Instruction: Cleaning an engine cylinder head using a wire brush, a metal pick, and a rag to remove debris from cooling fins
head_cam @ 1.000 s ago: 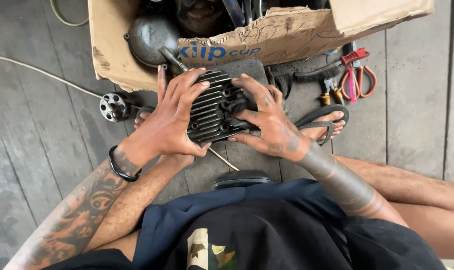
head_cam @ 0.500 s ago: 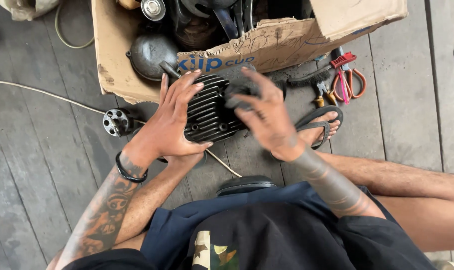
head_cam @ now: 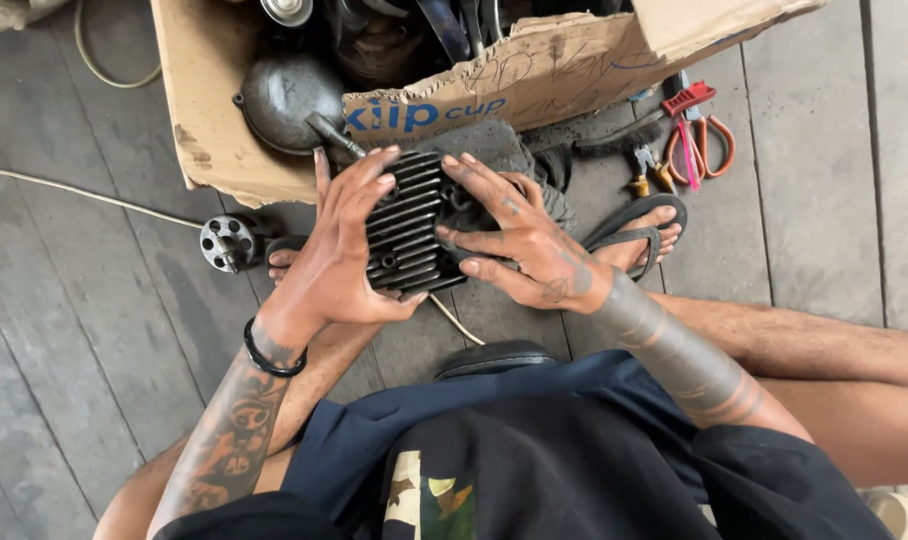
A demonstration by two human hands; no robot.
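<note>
I hold a black finned metal engine part above my lap, fins facing up. My left hand grips its left side, fingers curled over the top edge and thumb under the bottom. My right hand presses a dark grey rag against the part's right side, fingers spread over the cloth. The right half of the part is hidden under that hand and the rag.
A torn cardboard box of dark metal parts stands just beyond the hands. A round metal disc with holes lies left, a pale cable crossing the wooden floor. Orange-handled scissors and pliers lie right, by my sandalled foot.
My right hand has slid from the part's right edge onto its finned face with the rag, moving across it. The left hand keeps its grip.
</note>
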